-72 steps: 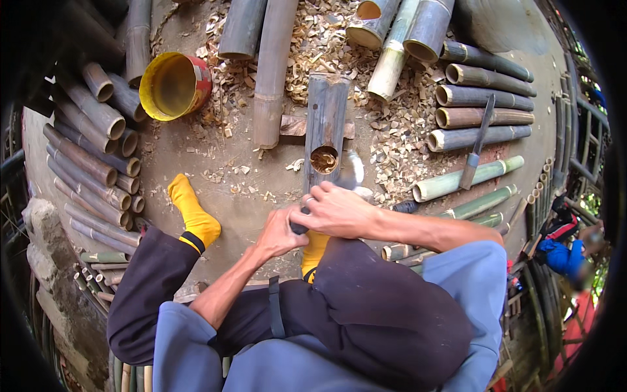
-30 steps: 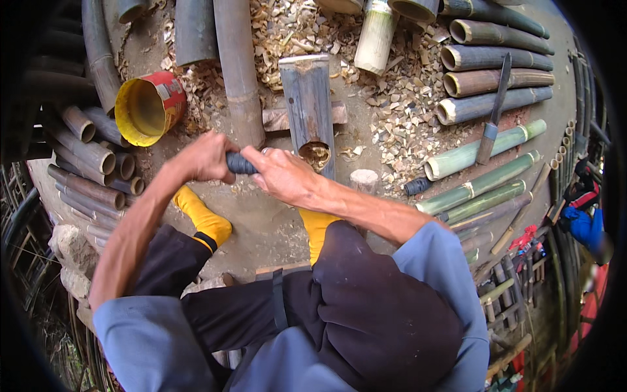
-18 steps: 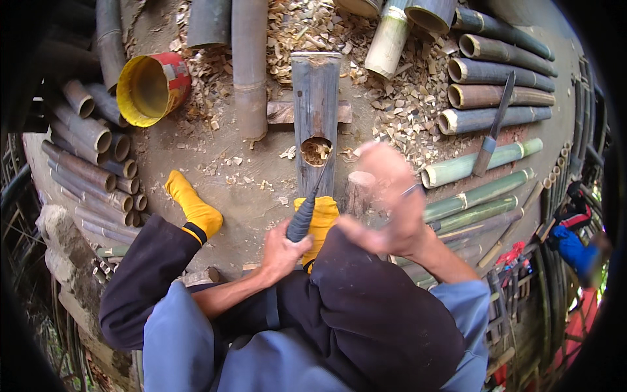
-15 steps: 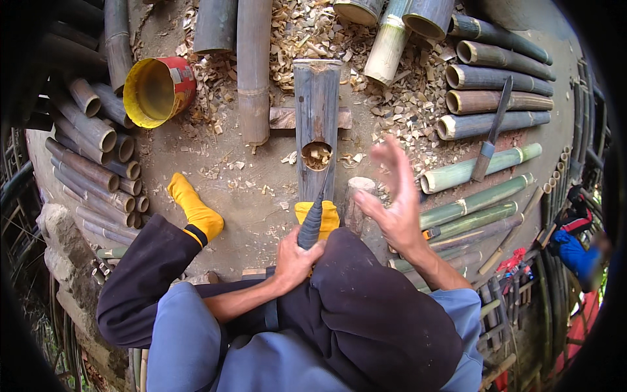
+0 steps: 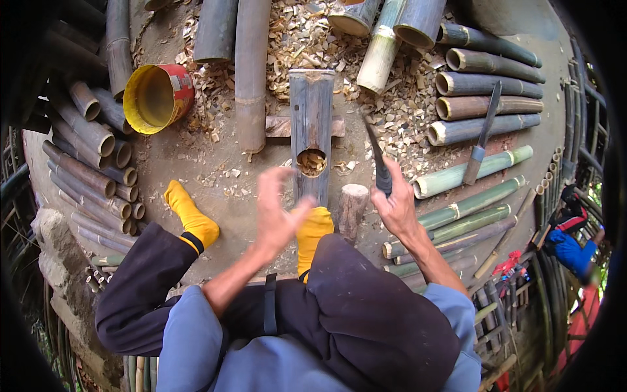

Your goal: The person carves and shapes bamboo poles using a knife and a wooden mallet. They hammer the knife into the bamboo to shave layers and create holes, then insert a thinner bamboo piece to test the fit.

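In my right hand (image 5: 400, 212) is a knife (image 5: 377, 157) with a wrapped dark grip, its narrow blade pointing up and to the left. My left hand (image 5: 274, 212) is empty and blurred, fingers apart, just left of a dark bamboo tube (image 5: 312, 104). A round hole cut in the tube's upper wall shows pale chips (image 5: 313, 161) inside. The tube lies lengthwise before me across a short wooden crosspiece (image 5: 279, 127). My yellow-socked foot (image 5: 313, 235) is against its near end. A short upright log (image 5: 353, 210) stands between the tube and my right hand.
A yellow-lined red bucket (image 5: 157, 98) stands at the far left. Cut bamboo tubes lie stacked at left (image 5: 88, 166) and right (image 5: 493, 104). A second long blade (image 5: 486, 127) rests on the right ones. Wood shavings (image 5: 294, 32) cover the far ground. Another person (image 5: 575, 245) is at far right.
The knife has passed from my left hand to my right. My left hand has let go and moved up beside the tube; my right hand has closed around the grip.
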`<state>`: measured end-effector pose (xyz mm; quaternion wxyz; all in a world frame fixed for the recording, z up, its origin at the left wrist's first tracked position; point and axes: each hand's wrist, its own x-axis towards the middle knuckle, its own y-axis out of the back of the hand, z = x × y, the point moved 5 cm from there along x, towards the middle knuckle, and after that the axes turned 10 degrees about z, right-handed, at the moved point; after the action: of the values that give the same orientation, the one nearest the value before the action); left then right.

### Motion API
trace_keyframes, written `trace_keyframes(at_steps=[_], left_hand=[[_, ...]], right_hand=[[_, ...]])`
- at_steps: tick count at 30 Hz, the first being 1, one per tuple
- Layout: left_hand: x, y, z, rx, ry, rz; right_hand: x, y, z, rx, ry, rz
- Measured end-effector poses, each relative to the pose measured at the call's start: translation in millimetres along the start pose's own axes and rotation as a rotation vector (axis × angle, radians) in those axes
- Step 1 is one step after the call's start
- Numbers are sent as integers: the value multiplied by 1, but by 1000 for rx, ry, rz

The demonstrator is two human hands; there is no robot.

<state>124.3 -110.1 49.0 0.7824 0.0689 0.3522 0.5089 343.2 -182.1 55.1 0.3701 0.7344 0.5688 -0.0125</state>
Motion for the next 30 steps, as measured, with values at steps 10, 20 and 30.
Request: trace_keyframes(at_steps=[10, 20, 30], left_hand=[[-24, -114, 4, -1678, 1038, -481], [-10, -111, 2, -1367, 1108, -146], [16, -69, -32, -494, 965, -539]], right_hand=[[28, -1, -13, -938, 657, -599], [51, -16, -11, -607, 464, -843], [-30, -81, 4, 97, -125, -486]])
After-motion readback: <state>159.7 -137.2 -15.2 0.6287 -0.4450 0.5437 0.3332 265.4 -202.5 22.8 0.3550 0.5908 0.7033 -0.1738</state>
